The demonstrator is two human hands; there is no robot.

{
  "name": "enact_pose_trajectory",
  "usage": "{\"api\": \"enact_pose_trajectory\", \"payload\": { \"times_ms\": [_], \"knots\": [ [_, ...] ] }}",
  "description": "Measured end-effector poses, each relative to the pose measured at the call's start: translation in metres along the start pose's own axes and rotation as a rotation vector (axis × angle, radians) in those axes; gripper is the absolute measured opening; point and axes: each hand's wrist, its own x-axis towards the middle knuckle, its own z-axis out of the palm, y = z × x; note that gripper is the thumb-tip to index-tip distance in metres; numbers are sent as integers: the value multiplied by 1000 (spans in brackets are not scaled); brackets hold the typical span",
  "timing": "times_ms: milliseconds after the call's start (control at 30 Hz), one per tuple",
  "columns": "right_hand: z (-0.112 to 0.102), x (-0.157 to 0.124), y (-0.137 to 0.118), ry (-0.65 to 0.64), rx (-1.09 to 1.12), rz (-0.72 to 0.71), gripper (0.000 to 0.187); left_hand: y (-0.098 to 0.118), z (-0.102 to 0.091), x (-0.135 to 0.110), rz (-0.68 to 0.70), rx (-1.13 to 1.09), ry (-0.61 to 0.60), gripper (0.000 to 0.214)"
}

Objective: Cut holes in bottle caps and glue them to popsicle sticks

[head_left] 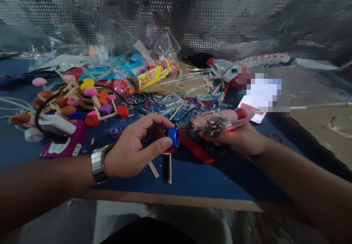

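Note:
Between thumb and fingers, my left hand holds a blue bottle cap on its edge. My right hand grips a pink hot glue gun, its nozzle pointing left at the cap and close to it. Grey, stringy residue coats the front of the gun, and a small red light glows on it. Below the cap, a wooden stick frame with a red part, partly hidden by my left hand, rests on the blue table. A red strip lies beneath the nozzle.
At left stand stick-and-cap pieces with coloured foam, beside a purple power strip. Behind are a yellow package, rubber bands and a plastic bottle. A lit phone lies at right; perforated metal mesh rises behind.

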Motion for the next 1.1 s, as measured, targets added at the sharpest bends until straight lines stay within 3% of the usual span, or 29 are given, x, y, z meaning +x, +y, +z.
{"api": "enact_pose_trajectory", "payload": {
  "times_ms": [1100],
  "knots": [
    [-1,0,2,25,-2,51,30,-1,0,-2,8,-115,33,23]
  ]
}}
